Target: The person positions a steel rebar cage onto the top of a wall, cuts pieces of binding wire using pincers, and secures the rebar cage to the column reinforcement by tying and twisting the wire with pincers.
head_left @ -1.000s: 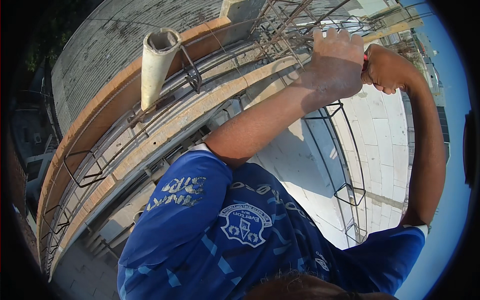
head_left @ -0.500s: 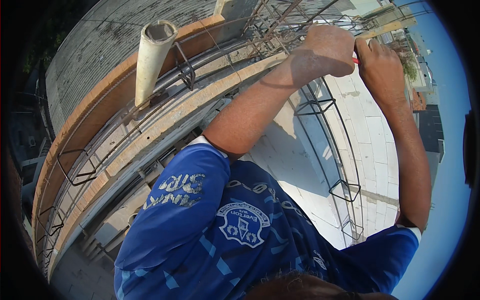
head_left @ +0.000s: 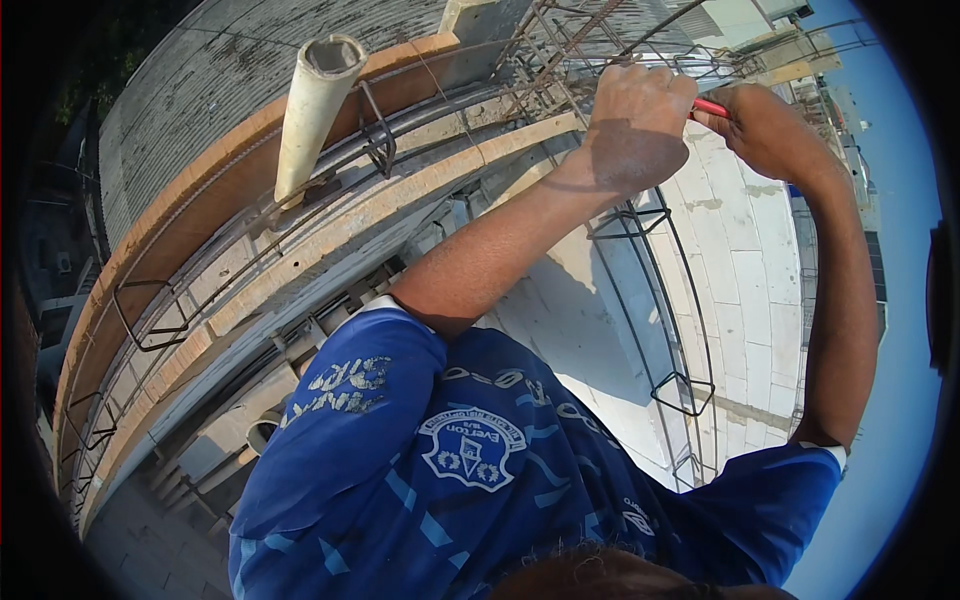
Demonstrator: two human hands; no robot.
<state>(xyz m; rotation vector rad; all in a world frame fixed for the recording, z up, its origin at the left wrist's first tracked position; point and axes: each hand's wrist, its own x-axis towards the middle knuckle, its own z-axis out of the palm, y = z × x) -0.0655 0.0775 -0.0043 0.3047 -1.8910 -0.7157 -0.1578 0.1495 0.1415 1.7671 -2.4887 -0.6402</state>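
My left hand (head_left: 637,125), knuckles up, is curled closed among the steel bars near the top of the view; what it grips is hidden. Just to its right my right hand (head_left: 762,128) is closed on a red-handled tool (head_left: 710,106), whose far end disappears behind my left hand. Rusty tied rebar (head_left: 575,45) crosses behind both hands. A long rebar cage with square stirrups (head_left: 683,393) runs down from beneath my left hand, over pale blockwork.
An upright off-white pipe (head_left: 310,140) stands left of my arms between curved timber formwork boards (head_left: 180,220), with more stirrups (head_left: 150,320) along them. A corrugated roof (head_left: 180,110) lies beyond. Pale block wall (head_left: 745,310) is below my right arm; blue sky at right.
My right hand dipped, rose, then swung back right, showing more of the red handle. My left hand shifted up and slightly left, staying curled.
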